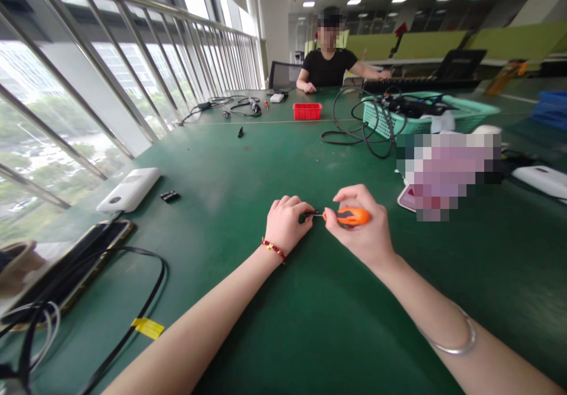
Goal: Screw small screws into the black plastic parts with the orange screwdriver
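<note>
My right hand (365,229) is closed around the orange and black handle of a screwdriver (354,216), held nearly level over the green table (248,300). Its thin metal shaft points left, toward the fingertips of my left hand (287,221). Those fingers pinch a small black piece (305,214), which they mostly hide, so its kind cannot be made out. The screwdriver's tip meets or nearly meets this piece. A separate small black part (170,196) lies on the table to the left of my hands.
At left are a white power bank (133,189), a phone (75,265) and a black cable (153,306). A red tray (307,111) stands farther back. Behind right, a teal basket (425,114) overflows with cables. Across the table sits a person (330,67); a railing (177,46) runs along the left.
</note>
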`<state>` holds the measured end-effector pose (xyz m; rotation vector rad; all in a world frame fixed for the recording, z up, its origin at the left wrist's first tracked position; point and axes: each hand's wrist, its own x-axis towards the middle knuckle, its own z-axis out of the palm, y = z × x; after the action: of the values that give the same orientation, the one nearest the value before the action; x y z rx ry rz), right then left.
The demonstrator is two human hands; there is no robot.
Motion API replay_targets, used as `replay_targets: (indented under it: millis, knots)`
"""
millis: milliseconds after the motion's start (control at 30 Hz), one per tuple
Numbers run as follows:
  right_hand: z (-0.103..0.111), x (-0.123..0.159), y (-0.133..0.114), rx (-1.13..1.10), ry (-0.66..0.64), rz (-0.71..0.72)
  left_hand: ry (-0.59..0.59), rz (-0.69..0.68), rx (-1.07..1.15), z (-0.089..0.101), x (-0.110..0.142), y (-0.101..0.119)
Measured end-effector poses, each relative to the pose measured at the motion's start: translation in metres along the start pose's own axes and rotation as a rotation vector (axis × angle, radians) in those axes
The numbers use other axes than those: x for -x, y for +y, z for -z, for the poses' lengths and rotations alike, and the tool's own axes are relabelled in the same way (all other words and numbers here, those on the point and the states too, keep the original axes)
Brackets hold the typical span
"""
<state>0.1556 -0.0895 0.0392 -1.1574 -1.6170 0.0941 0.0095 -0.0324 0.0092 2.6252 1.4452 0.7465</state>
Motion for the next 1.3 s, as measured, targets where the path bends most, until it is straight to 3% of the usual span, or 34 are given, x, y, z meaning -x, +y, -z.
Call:
replay_targets:
  millis: [133, 333, 600, 900, 1300]
  knots:
    - [-0.0022, -0.0001, 0.0006, -0.012, 0.019, 0.002, -0.018, 0.006, 0.000, 0.0016, -0.0001, 0.0011]
    - [-0.0013, 0.0002, -0.0037, 0.051, -0.082, -0.015, -0.025, 0.005, 0.001, 0.0020, -0.0001, 0.0014]
    - [-0.0050, 0.0021, 0.0021, 0.051, 0.093, 0.029, 0.000, -0.002, -0.008, -0.0001, -0.0003, 0.0005]
    - [-0.0027, 0.0016, -0.0019, 0.030, -0.028, -0.070, 0.005, -0.003, -0.005, -0.0010, 0.0003, -0.0003]
    - [-0.0031, 0.0026, -0.0015, -0.082, 0.028, -0.129, -0.004, 0.003, 0.000, -0.0011, 0.0001, -0.0008]
